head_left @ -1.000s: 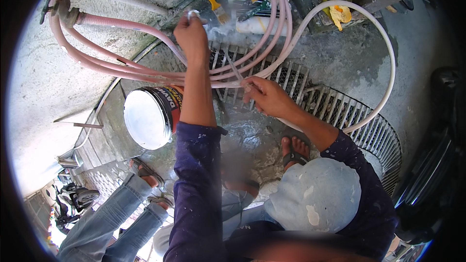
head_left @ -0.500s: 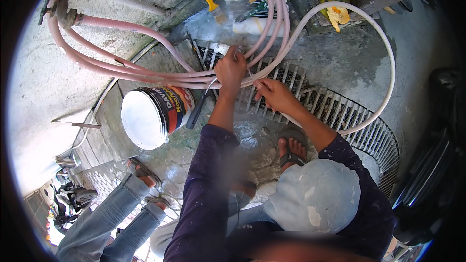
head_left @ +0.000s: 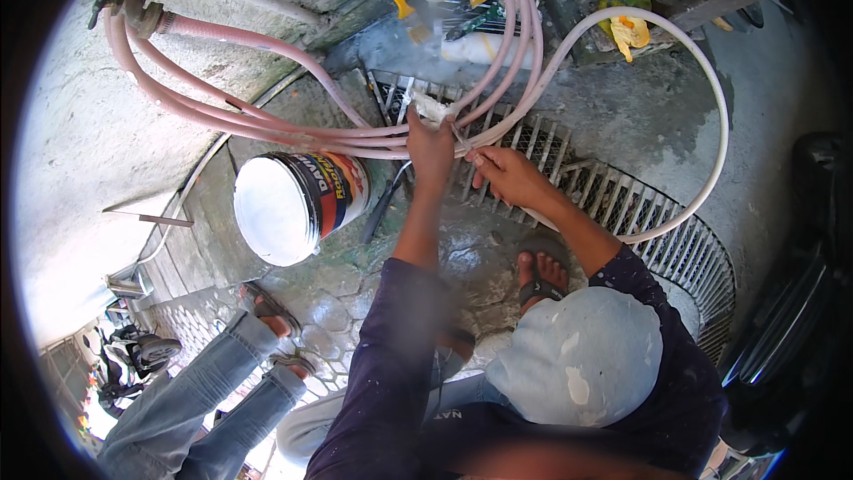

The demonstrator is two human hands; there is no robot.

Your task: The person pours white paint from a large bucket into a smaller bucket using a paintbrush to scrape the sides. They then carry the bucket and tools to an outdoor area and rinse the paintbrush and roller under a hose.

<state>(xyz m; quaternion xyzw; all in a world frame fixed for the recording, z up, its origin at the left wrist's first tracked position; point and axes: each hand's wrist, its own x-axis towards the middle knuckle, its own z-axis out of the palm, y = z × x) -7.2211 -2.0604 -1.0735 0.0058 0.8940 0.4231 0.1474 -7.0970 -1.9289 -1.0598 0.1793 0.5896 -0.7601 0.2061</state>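
Note:
My left hand (head_left: 430,153) is closed around a white, lumpy, wet-looking thing (head_left: 432,108) over the floor grate; its kind cannot be made out. Just right of it, my right hand (head_left: 511,174) is closed, fingertips pinched near the pink hose coils (head_left: 355,135). A pale hose (head_left: 716,116) loops round on the right and runs back under that hand, which appears to grip it. Below my left wrist, a dark-handled tool (head_left: 378,217) with a thin metal rod leans beside the paint bucket (head_left: 277,209); the rod's far end is hidden.
A slatted metal grate (head_left: 657,233) curves across the floor. Beyond it lie a yellow-handled brush (head_left: 398,2) and white roller covers (head_left: 484,50). A wall tap (head_left: 133,7) feeds the hose. A person's jeans-clad legs (head_left: 191,391) are at lower left; a capped head (head_left: 577,357) is below.
My left hand has turned and dropped slightly, bringing more of the white lumpy thing into sight. My right hand stays close by. The whole view has shifted a little.

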